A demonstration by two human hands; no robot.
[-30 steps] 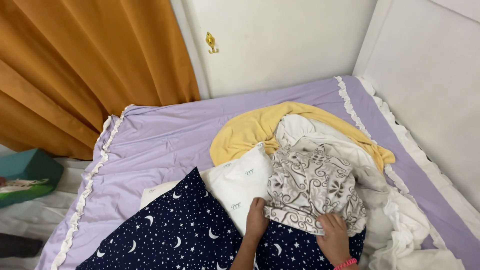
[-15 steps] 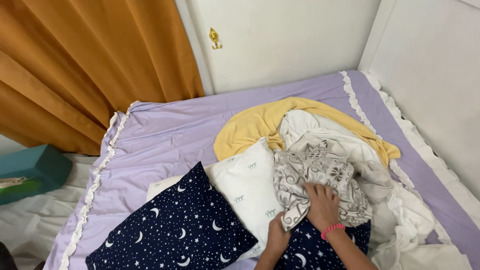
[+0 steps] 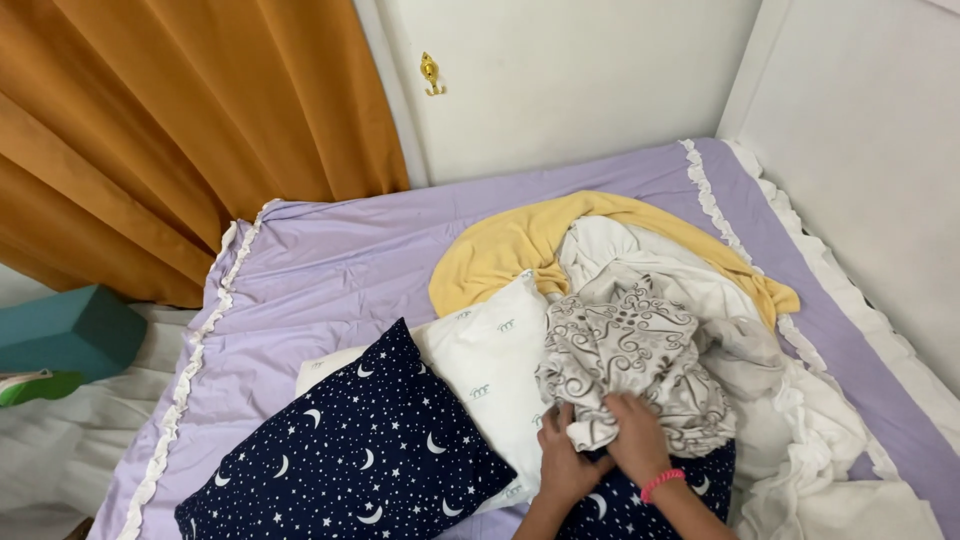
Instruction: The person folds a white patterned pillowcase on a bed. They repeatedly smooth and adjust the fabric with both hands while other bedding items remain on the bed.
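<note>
Both hands are working the grey swirl-patterned cloth point(image 3: 630, 365) at the near side of the bed point(image 3: 330, 270): the left hand point(image 3: 565, 460) and right hand point(image 3: 635, 440) are closing their fingers on its lower edge, side by side, likely to gather it. It is lying bunched on the white and yellow laundry pile point(image 3: 560, 235), beside the white pillow point(image 3: 490, 370) and the starry navy pillow point(image 3: 360, 450).

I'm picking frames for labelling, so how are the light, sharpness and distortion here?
Head view: soft, even indoor light, no glare; faint shadows under the left hand and right hand gripping the patterned cloth. Focus is sharp throughout, no visible blur. Wide-angle lens slightly bows the bed edges.
</note>
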